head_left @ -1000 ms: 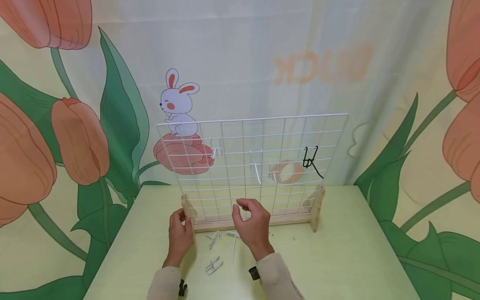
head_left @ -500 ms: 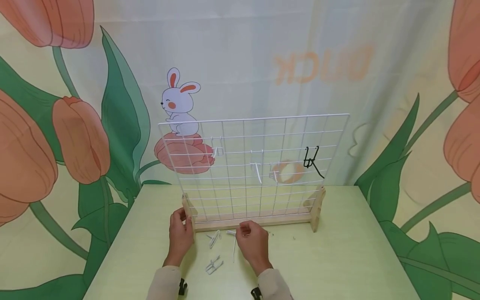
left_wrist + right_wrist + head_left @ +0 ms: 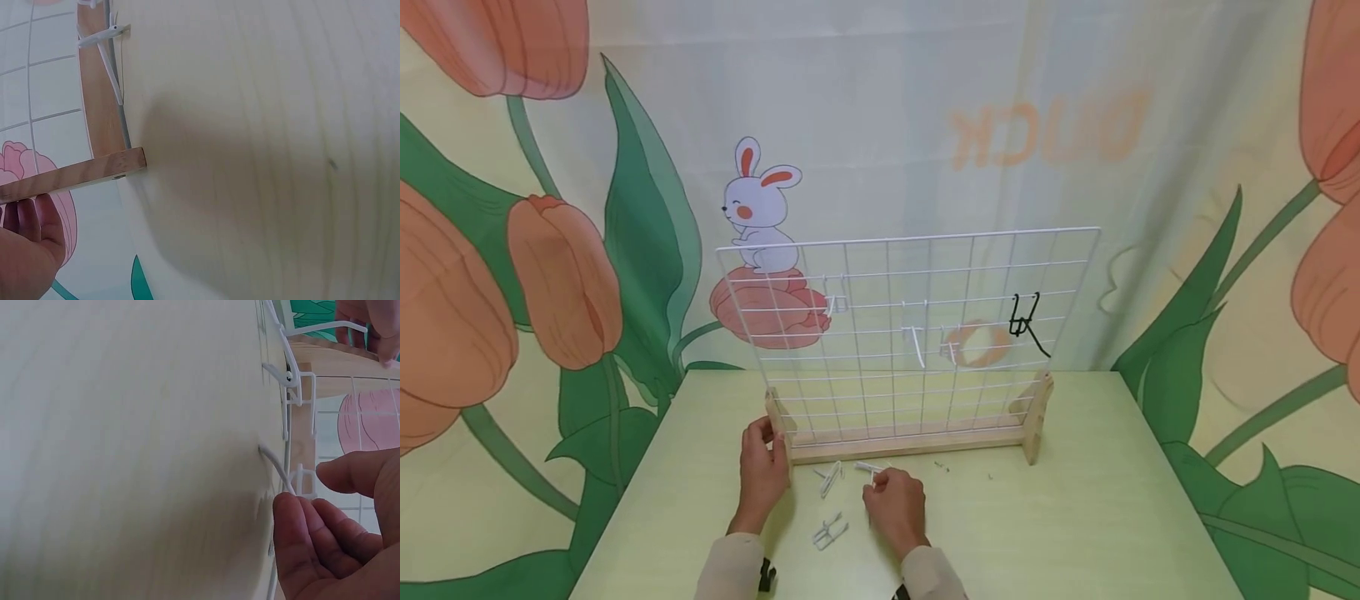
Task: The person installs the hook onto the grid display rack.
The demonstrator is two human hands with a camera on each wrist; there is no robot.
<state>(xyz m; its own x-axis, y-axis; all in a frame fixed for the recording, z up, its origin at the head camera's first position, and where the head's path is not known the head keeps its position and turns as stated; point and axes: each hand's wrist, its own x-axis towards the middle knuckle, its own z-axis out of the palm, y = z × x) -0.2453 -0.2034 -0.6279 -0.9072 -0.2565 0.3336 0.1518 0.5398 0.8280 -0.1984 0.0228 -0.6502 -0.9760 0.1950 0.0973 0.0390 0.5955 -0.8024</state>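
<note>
The left hand grips the left wooden foot of a stand that carries a white wire grid panel. In the left wrist view its fingers curl against the foot's outer side. The right hand is low over the table at a white wire hook. Its fingertips are right at the end of the hook's rod, the thumb apart from them. Two more white hooks lie loose: one by the stand, another nearer the front.
On the grid hang several hooks: a black double-pronged one at right, and white ones at the left and middle. Tiny bits lie on the pale table. A curtain printed with tulips and a rabbit hangs behind.
The right hand has come down from in front of the grid to the loose hook on the table, its fingers now at the rod. The left hand stays at the wooden foot.
</note>
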